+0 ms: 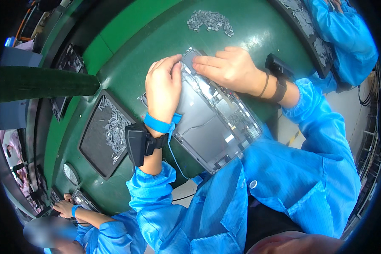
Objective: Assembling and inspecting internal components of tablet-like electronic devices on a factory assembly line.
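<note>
A grey laptop chassis point(199, 122) lies tilted in front of me, its inside exposed. A circuit board point(235, 116) runs along its right side, and a thin cable crosses the flat grey area. My left hand point(163, 84) grips the far left corner with bent fingers, the thumb on the inner side. My right hand point(228, 67) reaches over the far end. Its fingers press together on a small grey part point(190, 55) at that corner; its thumb is hidden. A blue wrist strap point(158, 124) with a cord circles my left wrist.
A black tray point(85, 142) of thin metal strips lies to the left. A pile of small grey pieces point(209, 22) sits beyond the chassis. Another dark tray point(315, 53) is at the far right, beside a blue-sleeved person. A green post point(51, 84) and another worker point(110, 230) are left.
</note>
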Demonstrator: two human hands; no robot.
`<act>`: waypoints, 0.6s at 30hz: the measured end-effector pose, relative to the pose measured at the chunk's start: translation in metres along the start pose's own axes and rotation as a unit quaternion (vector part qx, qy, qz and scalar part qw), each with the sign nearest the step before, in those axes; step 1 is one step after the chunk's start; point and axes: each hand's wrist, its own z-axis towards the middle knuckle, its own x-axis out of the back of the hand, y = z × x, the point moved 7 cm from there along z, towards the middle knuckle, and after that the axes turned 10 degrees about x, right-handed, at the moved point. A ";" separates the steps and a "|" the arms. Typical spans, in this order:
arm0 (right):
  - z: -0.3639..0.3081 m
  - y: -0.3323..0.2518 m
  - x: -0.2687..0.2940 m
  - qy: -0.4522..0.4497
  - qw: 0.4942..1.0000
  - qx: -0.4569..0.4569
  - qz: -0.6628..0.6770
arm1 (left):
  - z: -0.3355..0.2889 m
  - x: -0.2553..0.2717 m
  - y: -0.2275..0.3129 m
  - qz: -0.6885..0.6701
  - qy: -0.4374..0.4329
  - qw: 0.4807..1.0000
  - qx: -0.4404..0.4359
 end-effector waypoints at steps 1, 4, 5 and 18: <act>-0.001 -0.001 -0.001 0.000 1.000 -0.001 0.000 | -0.001 -0.001 0.001 0.009 0.012 1.000 -0.011; -0.005 0.005 -0.006 -0.035 0.999 -0.028 0.020 | 0.001 -0.005 0.001 0.017 0.039 0.999 -0.034; -0.005 0.009 -0.007 -0.035 0.999 -0.029 0.021 | 0.002 -0.005 -0.001 0.008 0.045 0.999 -0.031; 0.000 0.013 -0.013 -0.073 0.996 0.026 0.046 | 0.004 -0.007 -0.008 0.004 0.052 0.999 0.003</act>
